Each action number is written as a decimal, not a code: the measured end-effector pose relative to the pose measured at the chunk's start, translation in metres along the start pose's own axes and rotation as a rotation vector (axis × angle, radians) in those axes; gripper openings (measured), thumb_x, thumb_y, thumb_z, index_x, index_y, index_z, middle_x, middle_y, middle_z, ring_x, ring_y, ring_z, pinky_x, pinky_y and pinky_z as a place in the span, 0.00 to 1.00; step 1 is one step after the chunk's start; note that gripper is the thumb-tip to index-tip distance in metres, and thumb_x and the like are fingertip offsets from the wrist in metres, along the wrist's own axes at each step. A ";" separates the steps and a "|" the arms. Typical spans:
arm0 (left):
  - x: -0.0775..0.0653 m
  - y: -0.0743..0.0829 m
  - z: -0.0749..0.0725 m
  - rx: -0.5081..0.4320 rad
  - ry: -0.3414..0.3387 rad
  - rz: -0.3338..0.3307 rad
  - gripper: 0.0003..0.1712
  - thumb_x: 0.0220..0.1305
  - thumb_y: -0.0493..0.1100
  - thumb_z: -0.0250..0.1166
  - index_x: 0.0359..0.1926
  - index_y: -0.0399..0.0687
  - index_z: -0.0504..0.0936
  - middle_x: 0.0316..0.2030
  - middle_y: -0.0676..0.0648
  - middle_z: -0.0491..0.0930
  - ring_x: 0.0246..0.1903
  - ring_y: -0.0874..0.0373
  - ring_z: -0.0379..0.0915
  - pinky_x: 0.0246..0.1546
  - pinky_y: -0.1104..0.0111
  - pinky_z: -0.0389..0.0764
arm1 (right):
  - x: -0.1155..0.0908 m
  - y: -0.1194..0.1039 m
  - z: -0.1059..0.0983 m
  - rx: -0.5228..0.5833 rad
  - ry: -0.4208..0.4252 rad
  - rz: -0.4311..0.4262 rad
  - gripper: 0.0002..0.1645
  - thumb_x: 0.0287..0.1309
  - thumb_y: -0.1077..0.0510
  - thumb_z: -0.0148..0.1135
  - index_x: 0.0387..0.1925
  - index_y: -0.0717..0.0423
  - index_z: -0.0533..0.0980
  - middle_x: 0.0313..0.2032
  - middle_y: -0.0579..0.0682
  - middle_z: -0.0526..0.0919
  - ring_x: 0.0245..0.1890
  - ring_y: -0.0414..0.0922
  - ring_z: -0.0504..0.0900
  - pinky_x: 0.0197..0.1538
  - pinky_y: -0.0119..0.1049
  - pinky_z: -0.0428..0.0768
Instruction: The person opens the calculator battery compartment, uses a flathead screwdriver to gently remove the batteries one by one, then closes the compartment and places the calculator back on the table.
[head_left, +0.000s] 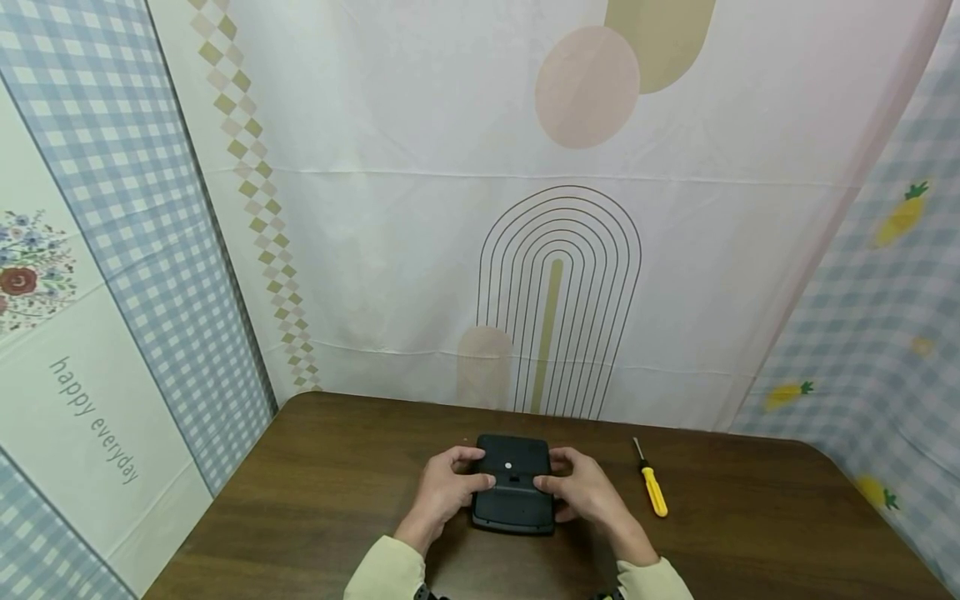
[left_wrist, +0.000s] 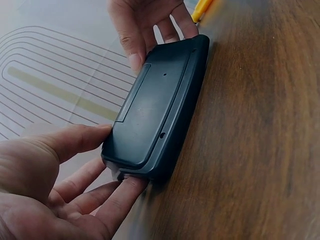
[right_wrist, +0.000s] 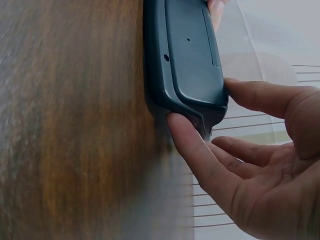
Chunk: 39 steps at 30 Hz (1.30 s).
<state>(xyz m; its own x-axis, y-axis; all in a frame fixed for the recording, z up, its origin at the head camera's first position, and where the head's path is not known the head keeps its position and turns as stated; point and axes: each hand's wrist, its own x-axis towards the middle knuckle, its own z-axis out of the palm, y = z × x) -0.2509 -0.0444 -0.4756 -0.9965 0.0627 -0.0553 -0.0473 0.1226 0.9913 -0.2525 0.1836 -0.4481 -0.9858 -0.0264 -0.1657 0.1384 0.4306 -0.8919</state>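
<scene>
A black desk calculator (head_left: pixel 513 507) lies back side up on the table, with small screw holes and a seamed panel (left_wrist: pixel 142 102) on its underside. On its upper half is a small white round spot (head_left: pixel 507 466). My left hand (head_left: pixel 442 490) grips its left side, the thumb on the back and the fingers under the edge. From the right side my right hand (head_left: pixel 588 490) grips it likewise, thumb on top, with a fingertip at the lower rim (right_wrist: pixel 182 107) in the right wrist view. The calculator's face is hidden.
To the right of the right hand lies a screwdriver (head_left: pixel 654 490) with a yellow handle, its tip pointing away. The brown wooden table (head_left: pixel 315 492) ends at a patterned white cloth (head_left: pixel 390 275) behind it. Checked cloths hang on both sides.
</scene>
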 end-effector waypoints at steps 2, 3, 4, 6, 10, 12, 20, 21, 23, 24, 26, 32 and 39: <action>0.000 0.000 0.000 0.004 0.000 0.001 0.26 0.60 0.34 0.78 0.60 0.36 0.85 0.58 0.32 0.82 0.40 0.51 0.82 0.39 0.58 0.87 | 0.000 0.000 0.000 0.000 0.000 -0.001 0.38 0.64 0.64 0.73 0.70 0.73 0.69 0.58 0.68 0.79 0.43 0.54 0.87 0.32 0.49 0.89; 0.000 0.000 0.000 0.008 -0.001 0.002 0.26 0.60 0.34 0.78 0.60 0.36 0.85 0.58 0.32 0.82 0.41 0.51 0.82 0.39 0.58 0.88 | 0.000 0.000 0.000 -0.002 0.000 -0.001 0.38 0.64 0.64 0.73 0.70 0.73 0.69 0.58 0.68 0.79 0.43 0.54 0.87 0.32 0.49 0.89; 0.000 0.000 0.000 0.010 0.000 0.003 0.26 0.60 0.34 0.78 0.60 0.36 0.85 0.58 0.32 0.82 0.41 0.51 0.83 0.40 0.58 0.88 | 0.000 0.000 0.000 -0.004 0.001 -0.001 0.38 0.64 0.64 0.73 0.70 0.73 0.69 0.58 0.68 0.79 0.43 0.54 0.87 0.32 0.49 0.89; 0.000 0.000 0.000 0.016 0.001 0.003 0.26 0.60 0.34 0.78 0.59 0.37 0.85 0.58 0.32 0.82 0.41 0.51 0.83 0.40 0.57 0.88 | 0.000 0.000 0.000 -0.010 0.000 0.000 0.37 0.64 0.63 0.74 0.69 0.73 0.69 0.58 0.68 0.79 0.43 0.54 0.87 0.33 0.49 0.89; -0.001 0.001 0.000 0.040 0.004 0.008 0.24 0.59 0.35 0.79 0.57 0.37 0.86 0.55 0.35 0.84 0.37 0.53 0.82 0.38 0.59 0.87 | 0.001 0.000 0.000 -0.027 -0.001 0.006 0.37 0.64 0.62 0.74 0.69 0.73 0.70 0.58 0.68 0.80 0.43 0.54 0.86 0.33 0.49 0.89; -0.001 0.001 0.000 0.052 0.003 0.015 0.23 0.59 0.35 0.79 0.56 0.37 0.87 0.52 0.37 0.86 0.34 0.54 0.81 0.36 0.61 0.86 | 0.001 0.000 0.000 -0.036 -0.003 0.012 0.36 0.65 0.62 0.74 0.68 0.73 0.71 0.57 0.68 0.81 0.44 0.54 0.87 0.34 0.49 0.89; 0.000 -0.001 0.000 0.076 -0.010 0.016 0.22 0.59 0.36 0.78 0.55 0.37 0.88 0.49 0.40 0.87 0.30 0.57 0.79 0.35 0.62 0.86 | 0.001 0.001 0.000 -0.067 -0.006 0.020 0.35 0.64 0.61 0.74 0.67 0.72 0.72 0.55 0.67 0.82 0.41 0.53 0.87 0.34 0.49 0.89; -0.001 -0.001 0.000 0.080 -0.012 0.014 0.22 0.60 0.36 0.78 0.56 0.37 0.88 0.49 0.40 0.87 0.30 0.57 0.79 0.35 0.62 0.86 | 0.001 0.001 0.000 -0.073 -0.005 0.018 0.35 0.64 0.60 0.75 0.67 0.72 0.73 0.54 0.67 0.82 0.41 0.52 0.86 0.35 0.49 0.89; 0.000 -0.001 -0.001 0.090 -0.014 0.008 0.22 0.60 0.36 0.78 0.56 0.37 0.88 0.49 0.40 0.87 0.30 0.56 0.79 0.35 0.62 0.86 | 0.001 0.001 -0.001 -0.083 -0.002 0.014 0.34 0.64 0.60 0.75 0.66 0.72 0.74 0.54 0.66 0.82 0.40 0.51 0.86 0.35 0.48 0.89; 0.000 -0.001 -0.001 0.099 -0.014 0.009 0.22 0.60 0.37 0.78 0.56 0.38 0.89 0.50 0.40 0.87 0.32 0.56 0.80 0.36 0.62 0.86 | 0.001 0.001 -0.001 -0.087 -0.001 0.012 0.33 0.64 0.60 0.75 0.65 0.71 0.74 0.53 0.65 0.82 0.40 0.51 0.86 0.35 0.48 0.89; 0.000 -0.001 0.000 0.127 -0.008 0.019 0.22 0.60 0.37 0.78 0.56 0.39 0.89 0.52 0.40 0.86 0.36 0.55 0.81 0.37 0.61 0.86 | 0.001 0.001 -0.001 -0.096 0.001 0.008 0.32 0.63 0.60 0.75 0.64 0.71 0.75 0.52 0.64 0.83 0.40 0.50 0.86 0.36 0.47 0.89; 0.001 0.001 0.000 0.238 -0.001 0.068 0.20 0.60 0.39 0.78 0.54 0.41 0.90 0.57 0.37 0.84 0.52 0.47 0.80 0.45 0.55 0.85 | 0.001 0.000 -0.001 -0.121 0.003 0.002 0.30 0.61 0.61 0.77 0.61 0.68 0.78 0.54 0.64 0.83 0.39 0.49 0.86 0.36 0.47 0.88; 0.002 0.002 0.000 0.319 0.024 0.120 0.17 0.62 0.42 0.77 0.51 0.42 0.91 0.54 0.40 0.87 0.56 0.41 0.80 0.55 0.44 0.81 | 0.000 0.000 0.000 -0.180 0.033 -0.049 0.28 0.61 0.60 0.77 0.59 0.68 0.79 0.52 0.62 0.85 0.38 0.50 0.85 0.39 0.48 0.87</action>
<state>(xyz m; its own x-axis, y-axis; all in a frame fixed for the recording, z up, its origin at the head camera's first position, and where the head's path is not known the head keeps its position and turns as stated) -0.2526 -0.0436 -0.4735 -0.9952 0.0728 0.0660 0.0907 0.4200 0.9030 -0.2529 0.1835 -0.4487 -0.9940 -0.0228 -0.1073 0.0739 0.5842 -0.8082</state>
